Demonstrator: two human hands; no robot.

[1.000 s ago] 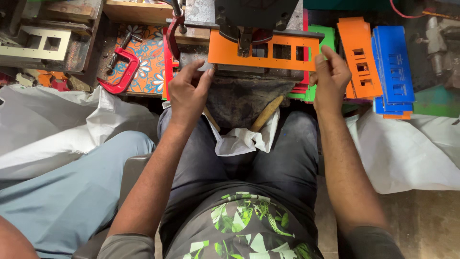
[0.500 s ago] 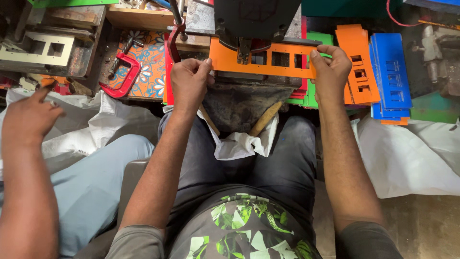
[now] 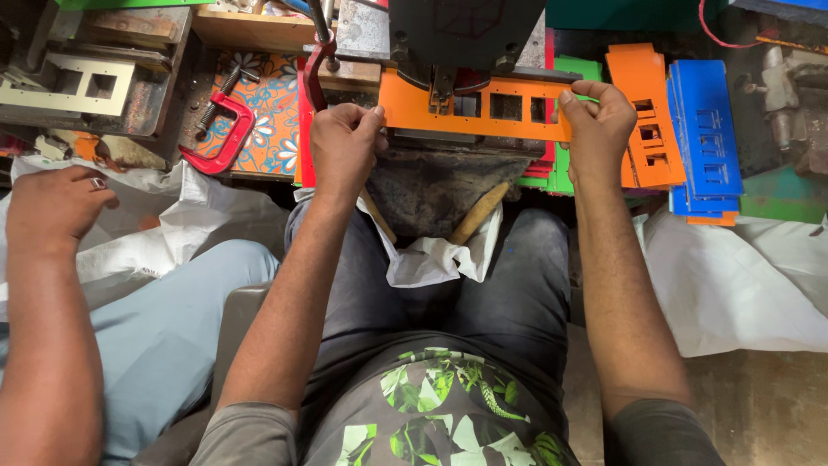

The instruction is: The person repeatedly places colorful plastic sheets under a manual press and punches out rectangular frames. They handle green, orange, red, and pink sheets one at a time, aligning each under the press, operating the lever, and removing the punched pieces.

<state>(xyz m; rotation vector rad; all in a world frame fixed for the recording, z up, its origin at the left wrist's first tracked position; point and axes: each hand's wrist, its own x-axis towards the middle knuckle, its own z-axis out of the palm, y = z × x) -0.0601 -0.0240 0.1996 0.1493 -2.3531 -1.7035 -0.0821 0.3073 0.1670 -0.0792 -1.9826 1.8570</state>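
Press bench (image 3: 448, 185) | hands: left (image 3: 345, 147), right (image 3: 597, 125) pinch orange plate (image 3: 483, 108)

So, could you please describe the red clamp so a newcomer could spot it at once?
Start at the dark press at top centre, then look left past the left hand. The red clamp lies on a flower-patterned orange board, the only C-shaped metal tool there.

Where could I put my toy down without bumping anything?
The white cloth right of the right hand lies bare, below the blue plates. The floor under it too. Around the orange plate and left hand it is crowded.
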